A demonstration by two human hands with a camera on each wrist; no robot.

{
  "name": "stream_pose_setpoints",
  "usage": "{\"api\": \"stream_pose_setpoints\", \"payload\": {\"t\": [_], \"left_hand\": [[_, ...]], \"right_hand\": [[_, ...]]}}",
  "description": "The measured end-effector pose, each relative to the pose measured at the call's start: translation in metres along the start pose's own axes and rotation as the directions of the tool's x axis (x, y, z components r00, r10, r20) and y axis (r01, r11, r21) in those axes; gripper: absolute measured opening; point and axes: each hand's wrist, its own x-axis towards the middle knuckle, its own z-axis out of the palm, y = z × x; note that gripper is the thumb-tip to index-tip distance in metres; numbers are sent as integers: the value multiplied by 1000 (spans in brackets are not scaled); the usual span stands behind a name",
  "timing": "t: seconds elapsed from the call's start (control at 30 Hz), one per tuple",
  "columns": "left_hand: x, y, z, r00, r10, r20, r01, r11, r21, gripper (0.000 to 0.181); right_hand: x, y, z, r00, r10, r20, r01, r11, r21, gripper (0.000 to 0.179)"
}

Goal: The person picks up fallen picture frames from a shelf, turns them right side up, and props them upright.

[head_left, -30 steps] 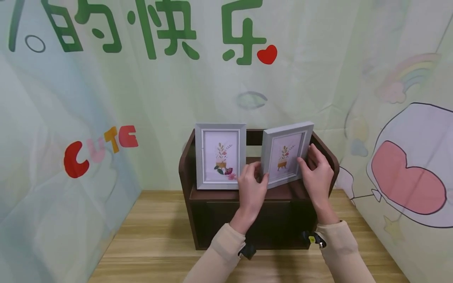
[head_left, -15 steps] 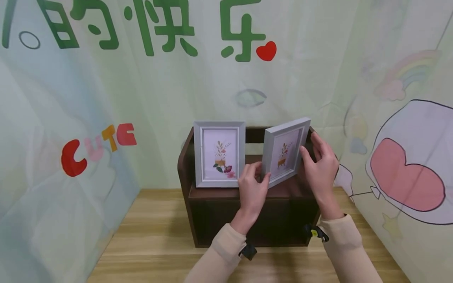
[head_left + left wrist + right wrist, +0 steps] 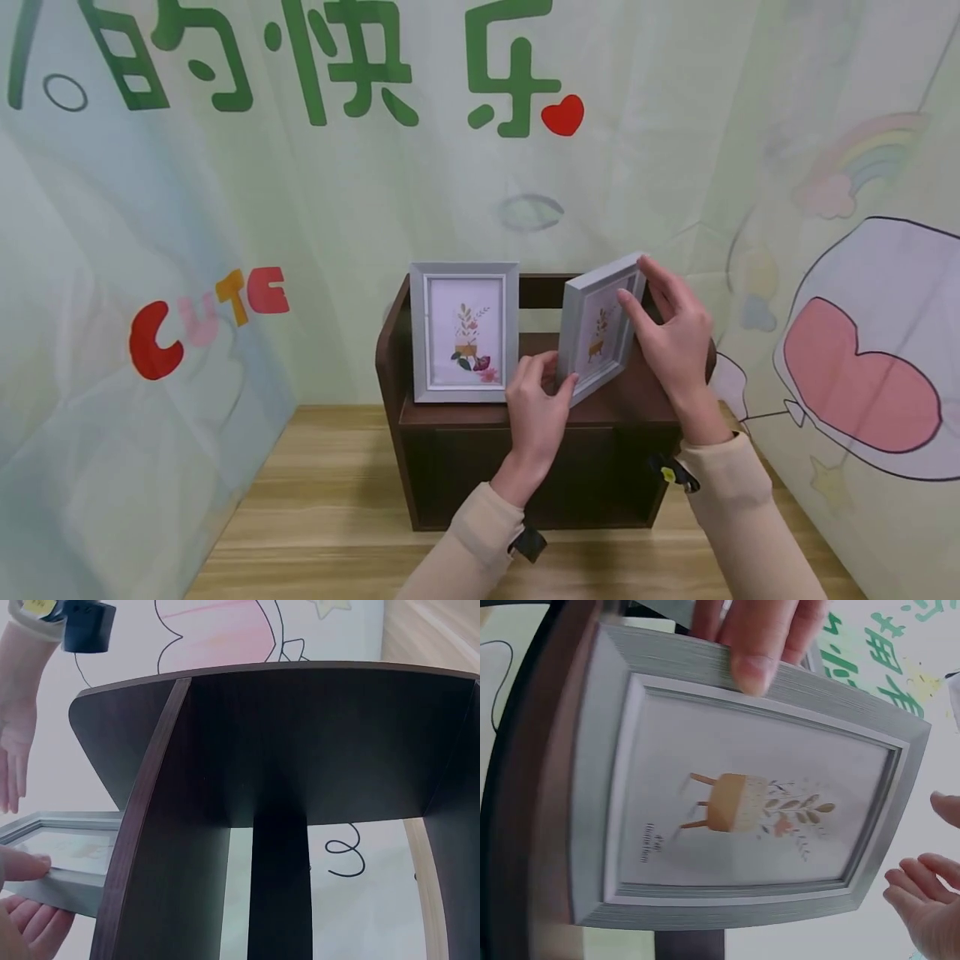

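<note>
Adjustment of a grey picture frame [image 3: 600,329] above the right part of the upper level of a dark-brown shelf unit [image 3: 442,414]; the step in hand is judged to be setting its position and angle. The left hand [image 3: 536,412] pinches the frame at the lower part of its left edge, thumb on the front and fingers behind. The right hand [image 3: 675,346], fingers extended and apart from the thumb, lies about the upper right corner; contact there cannot be told. The frame is turned obliquely, its face towards the right hand; whether its base bears on the shelf is unclear. The next move seems to call for turning it to face forward and seating its base before the left hand lets go.

Contents: a second frame [image 3: 465,333] stands upright at the left of the upper level, facing forward, with a plant print inside. The adjusted frame encloses a print [image 3: 735,802] of a legged planter with leafy sprigs. Below, the lower compartment [image 3: 337,742] opens forward, above the wooden counter [image 3: 337,483].
</note>
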Motion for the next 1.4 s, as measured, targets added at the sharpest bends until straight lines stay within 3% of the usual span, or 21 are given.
{"api": "stream_pose_setpoints", "payload": {"t": [0.23, 0.63, 0.87, 1.4], "left_hand": [[-2, 3, 1, 1000, 3, -10, -3, 1000, -13, 29], [-5, 5, 4, 999, 20, -37, -20, 1000, 5, 29], [-6, 8, 7, 999, 12, -32, -12, 1000, 6, 28], [-9, 13, 10, 999, 22, -41, -24, 998, -58, 29]], "right_hand": [[11, -4, 1, 991, -103, 89, 99, 994, 50, 42], [16, 0, 0, 951, -146, 271, 125, 988, 93, 43], [15, 1, 1, 943, -160, 293, 124, 983, 135, 46], [18, 2, -1, 927, -174, 331, 147, 983, 106, 48]]}}
